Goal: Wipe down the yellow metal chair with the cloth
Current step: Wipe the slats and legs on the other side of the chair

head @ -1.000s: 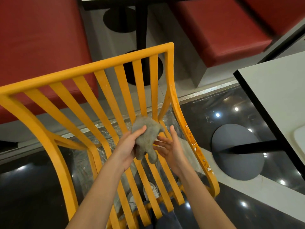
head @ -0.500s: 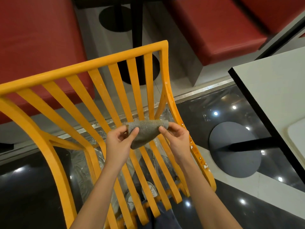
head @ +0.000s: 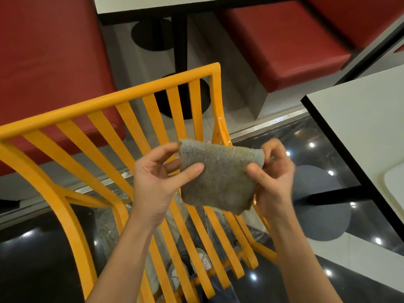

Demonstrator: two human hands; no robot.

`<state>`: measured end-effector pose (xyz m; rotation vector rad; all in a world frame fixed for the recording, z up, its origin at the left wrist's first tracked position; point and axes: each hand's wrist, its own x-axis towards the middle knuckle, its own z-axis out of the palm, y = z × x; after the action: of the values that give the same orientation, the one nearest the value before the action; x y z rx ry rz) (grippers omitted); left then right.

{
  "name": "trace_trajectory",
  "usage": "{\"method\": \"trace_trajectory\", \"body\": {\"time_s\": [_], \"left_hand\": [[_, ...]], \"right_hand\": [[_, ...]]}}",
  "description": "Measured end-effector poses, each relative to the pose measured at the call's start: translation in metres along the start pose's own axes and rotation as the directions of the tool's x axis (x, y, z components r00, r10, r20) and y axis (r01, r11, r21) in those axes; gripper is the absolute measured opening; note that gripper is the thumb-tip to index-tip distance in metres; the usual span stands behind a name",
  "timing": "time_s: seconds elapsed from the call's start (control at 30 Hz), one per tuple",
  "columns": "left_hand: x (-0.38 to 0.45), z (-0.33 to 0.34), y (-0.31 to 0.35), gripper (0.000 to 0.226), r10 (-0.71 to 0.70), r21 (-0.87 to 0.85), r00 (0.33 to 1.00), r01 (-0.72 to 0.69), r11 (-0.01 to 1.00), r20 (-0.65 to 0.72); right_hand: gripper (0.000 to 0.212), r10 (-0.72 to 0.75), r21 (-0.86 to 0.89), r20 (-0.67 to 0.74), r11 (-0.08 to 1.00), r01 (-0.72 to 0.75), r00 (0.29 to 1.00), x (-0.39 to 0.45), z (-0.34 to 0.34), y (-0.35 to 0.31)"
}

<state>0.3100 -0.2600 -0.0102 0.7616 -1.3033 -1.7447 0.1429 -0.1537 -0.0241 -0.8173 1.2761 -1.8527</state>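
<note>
— Between your two hands, what do you have?
— Your left hand [head: 156, 182] pinches the left edge of the grey cloth [head: 218, 178], thumb on its near face and fingers curled behind; that grip is closed on the fabric. Your right hand [head: 273, 178] pinches the cloth's right side the same way, thumb in front, fingers bunched round the upper right corner. The cloth hangs spread between them, its lower edge drooping free.

— And where is the cloth against the chair?
— You hold it up above the yellow metal chair [head: 122, 110], over the slats towards the chair's right side. Whether it touches them, you cannot tell from this angle. White specks show on the chair's right rail just above the cloth.

— What lies further out?
— Beyond the chair's top rail sit red padded benches [head: 284, 40] to the far left and far right, with a black pedestal base [head: 185, 101] between them. On your right is a white surface [head: 360, 127] with a dark edge, and under it a round grey base [head: 323, 206] on the glossy dark floor [head: 39, 259].
</note>
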Motion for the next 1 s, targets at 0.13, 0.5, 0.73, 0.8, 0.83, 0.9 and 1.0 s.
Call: {"method": "trace_trajectory", "body": {"time_s": [0.13,0.5,0.73,0.8,0.83,0.9,1.0], "left_hand": [[0.033,0.017,-0.015,0.038,-0.231,0.237,0.972,0.234,0.943,-0.043],[0.186,0.014,0.017,0.023,0.411,0.889,0.911,-0.206,0.409,0.022],[0.230,-0.006,-0.004,0.048,-0.174,0.949,0.933,-0.310,0.062,0.316],[0.229,-0.012,-0.013,0.045,-0.145,0.947,0.936,-0.322,0.009,0.320],[0.229,-0.012,-0.015,0.043,-0.105,0.948,0.943,-0.317,0.001,0.316],[0.228,-0.010,-0.018,0.042,-0.048,0.951,0.949,-0.311,0.011,0.311],[0.232,-0.011,-0.022,0.042,0.011,0.933,0.933,-0.361,0.008,0.361]], "right_hand": [[0.087,0.582,0.559,0.139,0.622,-0.549,0.801,-0.007,0.031,0.035],[0.056,0.513,0.603,-0.390,0.770,-0.209,0.765,0.083,0.001,0.043],[0.062,0.332,-0.050,-0.385,0.924,-0.378,0.861,0.170,-0.001,0.056],[0.065,0.387,-0.172,-0.308,0.876,-0.451,0.869,0.179,0.009,0.078],[0.068,0.412,-0.207,-0.280,0.856,-0.474,0.867,0.186,0.013,0.085],[0.075,0.453,-0.230,-0.289,0.822,-0.520,0.844,0.208,0.016,0.091],[0.071,0.438,-0.155,-0.278,0.857,-0.491,0.855,0.242,0.015,0.082]]}}
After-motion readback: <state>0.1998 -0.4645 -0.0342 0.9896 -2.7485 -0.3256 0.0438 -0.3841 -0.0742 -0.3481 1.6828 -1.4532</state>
